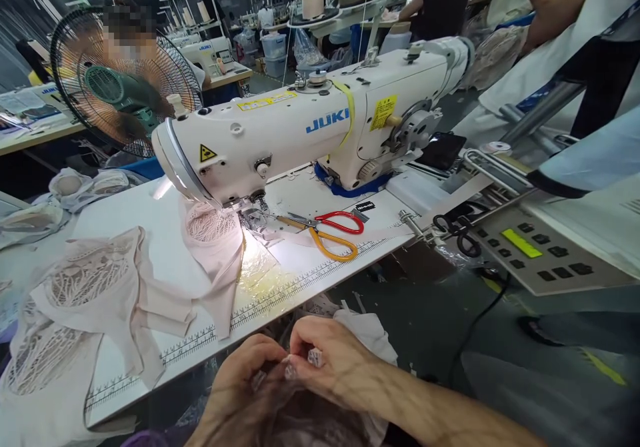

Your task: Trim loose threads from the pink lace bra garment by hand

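Below the table's front edge, my left hand and my right hand meet, fingers pinched on a small piece of pale lace fabric. Much of that piece is hidden by the fingers and shadow. Pale cloth hangs behind my right hand. On the table, a light pink lace bra piece lies with its cup by the needle area of the white sewing machine. More lace bra pieces spread over the left of the table. Scissors with one red and one yellow handle lie beside the needle area.
A printed ruler strip runs along the table edge. A razor blade lies behind the scissors. At right stands a control panel with metal rods. A fan stands at back left, with a person behind it.
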The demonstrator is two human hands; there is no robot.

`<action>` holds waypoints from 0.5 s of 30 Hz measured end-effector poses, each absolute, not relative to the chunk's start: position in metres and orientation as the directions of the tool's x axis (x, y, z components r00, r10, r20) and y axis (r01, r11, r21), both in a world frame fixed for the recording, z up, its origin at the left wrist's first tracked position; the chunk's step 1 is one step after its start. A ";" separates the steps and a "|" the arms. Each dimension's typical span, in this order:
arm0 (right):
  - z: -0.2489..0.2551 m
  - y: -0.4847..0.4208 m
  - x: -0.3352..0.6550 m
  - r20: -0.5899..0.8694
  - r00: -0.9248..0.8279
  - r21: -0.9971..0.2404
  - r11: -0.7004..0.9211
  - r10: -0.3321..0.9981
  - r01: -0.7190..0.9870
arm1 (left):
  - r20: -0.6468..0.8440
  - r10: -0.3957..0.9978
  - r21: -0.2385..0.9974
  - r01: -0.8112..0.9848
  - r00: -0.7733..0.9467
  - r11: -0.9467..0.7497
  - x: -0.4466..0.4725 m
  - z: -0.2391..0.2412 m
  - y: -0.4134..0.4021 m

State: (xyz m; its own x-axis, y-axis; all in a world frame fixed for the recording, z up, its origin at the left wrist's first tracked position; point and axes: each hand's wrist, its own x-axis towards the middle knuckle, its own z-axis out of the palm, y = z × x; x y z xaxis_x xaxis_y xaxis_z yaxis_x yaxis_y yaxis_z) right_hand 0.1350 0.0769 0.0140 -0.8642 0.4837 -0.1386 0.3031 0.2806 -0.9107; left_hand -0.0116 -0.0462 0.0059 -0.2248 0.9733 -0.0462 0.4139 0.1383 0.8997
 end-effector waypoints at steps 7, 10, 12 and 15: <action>0.014 0.078 0.134 -0.103 -0.867 -0.923 0.278 0.487 0.266 | -0.085 0.960 0.913 0.364 -0.267 0.182 -0.009 0.000 -0.047; 0.015 0.078 0.135 -0.132 -0.867 -0.915 0.276 0.481 0.293 | -0.093 0.955 0.912 0.360 -0.280 0.195 -0.009 0.001 -0.046; 0.016 0.078 0.135 -0.134 -0.868 -0.915 0.276 0.478 0.293 | -0.098 0.955 0.907 0.370 -0.282 0.202 -0.008 0.002 -0.045; 0.016 0.079 0.135 -0.134 -0.873 -0.918 0.272 0.469 0.288 | -0.091 0.955 0.894 0.400 -0.283 0.204 -0.007 0.003 -0.044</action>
